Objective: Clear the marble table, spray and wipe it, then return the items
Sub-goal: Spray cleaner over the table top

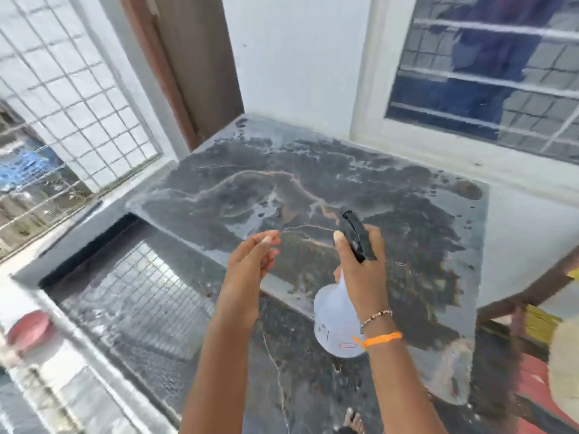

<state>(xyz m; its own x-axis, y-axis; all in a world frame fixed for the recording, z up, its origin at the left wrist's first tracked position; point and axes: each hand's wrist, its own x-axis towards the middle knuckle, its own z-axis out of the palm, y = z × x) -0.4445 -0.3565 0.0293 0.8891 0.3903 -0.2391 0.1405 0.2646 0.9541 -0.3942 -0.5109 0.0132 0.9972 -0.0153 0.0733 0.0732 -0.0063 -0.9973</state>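
Note:
The dark marble table [391, 189] with pale veins fills the middle of the view and looks wet, with droplets and damp patches across its top. My right hand [363, 264] grips a white spray bottle [336, 321] by its black trigger head [355, 236], held over the table's front part with the nozzle aimed at the surface. My left hand [253, 258] hovers beside it to the left, above the table's front edge, fingers loosely curled and holding nothing. Nothing stands on the marble top.
White walls and a barred window [488, 73] back the table. A brown door [197, 64] stands at the far corner. A metal grille [69, 89] runs along the left. A red dish [28, 328] sits on the low white ledge at lower left. My foot [352, 419] shows below.

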